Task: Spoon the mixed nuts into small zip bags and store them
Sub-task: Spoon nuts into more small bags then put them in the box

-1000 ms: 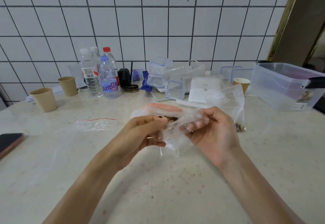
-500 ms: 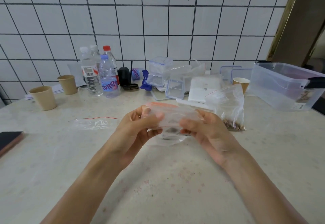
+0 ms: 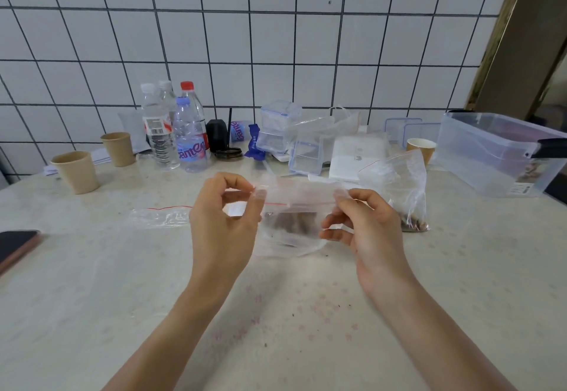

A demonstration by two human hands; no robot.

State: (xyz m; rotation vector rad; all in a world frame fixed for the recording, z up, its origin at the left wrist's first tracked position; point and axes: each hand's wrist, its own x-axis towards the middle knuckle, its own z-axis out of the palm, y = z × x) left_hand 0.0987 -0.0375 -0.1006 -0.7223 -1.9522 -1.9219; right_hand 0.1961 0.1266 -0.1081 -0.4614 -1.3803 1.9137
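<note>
A small clear zip bag (image 3: 294, 225) with a red seal line hangs upright between my hands above the table, brown nuts showing in its lower half. My left hand (image 3: 224, 225) pinches the bag's top left corner with thumb and forefinger. My right hand (image 3: 365, 225) pinches the top right corner. A second zip bag (image 3: 405, 194) with nuts at its bottom stands just right of my right hand. An empty flat zip bag (image 3: 159, 216) lies on the table to the left.
A large clear storage box (image 3: 491, 157) stands at the right. Water bottles (image 3: 184, 133), two paper cups (image 3: 76, 173), small clear containers (image 3: 276, 127) and a white box (image 3: 356, 157) line the back by the tiled wall. A phone (image 3: 15, 245) lies at the left edge.
The bag was crumpled in both hands with its mouth toward me; now my hands have moved apart and hold it stretched flat and upright by its top corners.
</note>
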